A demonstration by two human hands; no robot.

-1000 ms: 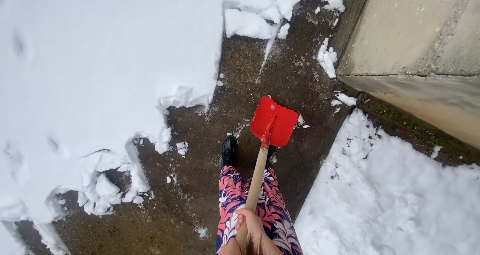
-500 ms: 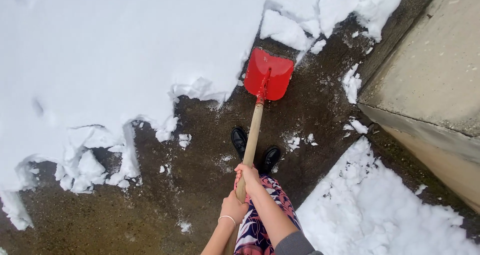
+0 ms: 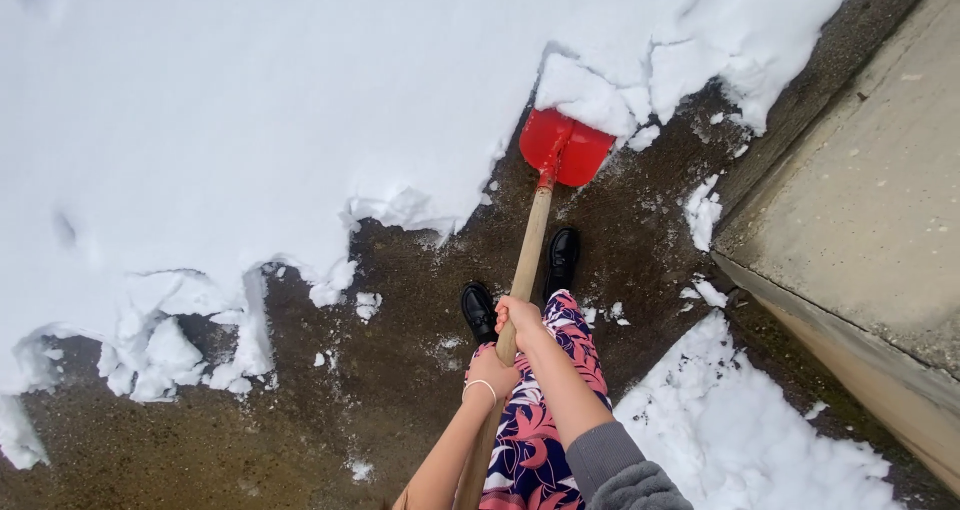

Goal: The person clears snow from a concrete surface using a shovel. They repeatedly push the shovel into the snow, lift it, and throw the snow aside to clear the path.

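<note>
A: Shovel status?
B: Red shovel blade [image 3: 563,148] has its front edge pushed under a snow chunk [image 3: 585,95] at the edge of the snow bank [image 3: 250,100]. Wooden handle [image 3: 528,250] runs back down to the person.
A: Grip?
B: Right hand [image 3: 520,317] is higher on the handle, fingers wrapped tight around it. Left hand [image 3: 490,372] sits just below, also closed around the handle, thin bracelet [image 3: 481,387] on the wrist.
A: Stance?
B: Two black shoes [image 3: 478,310] on bare wet pavement [image 3: 400,370], one each side of the handle. Patterned trousers [image 3: 540,430], grey sleeve [image 3: 610,460] on the right arm.
A: Surroundings?
B: Concrete wall [image 3: 860,200] to the right, snow patch [image 3: 740,430] at its base.
</note>
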